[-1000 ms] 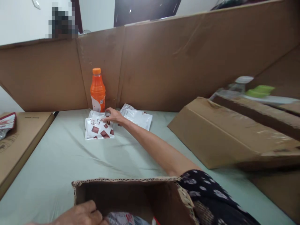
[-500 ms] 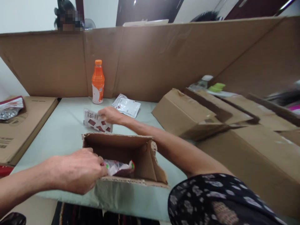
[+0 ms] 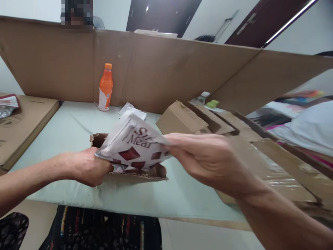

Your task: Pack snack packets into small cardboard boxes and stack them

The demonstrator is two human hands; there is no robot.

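My right hand (image 3: 200,156) is closed on a corner of a white pouch (image 3: 137,146) printed with "Meal" and brown diamond shapes. The pouch is tilted above an open cardboard box (image 3: 135,177) and hides much of its inside. My left hand (image 3: 91,166) is closed at the box's left end, where its fingers seem to grip the wall; their tips are hidden. Part of a shiny plastic packet (image 3: 118,169) shows inside the box near that hand. Another white packet (image 3: 142,114) lies on the table behind, partly covered by the held pouch.
An orange drink bottle (image 3: 106,88) stands against a tall cardboard partition (image 3: 161,69). Several cardboard boxes (image 3: 182,118) crowd the right side. A flat carton (image 3: 28,125) with a foil pouch (image 3: 9,106) on it lies at the left. Behind the partition is another person's head.
My right hand has brought the white pouch from behind the box, rightwards and nearer, to above its opening. My left hand stays at the box's left end. The view has shifted right.
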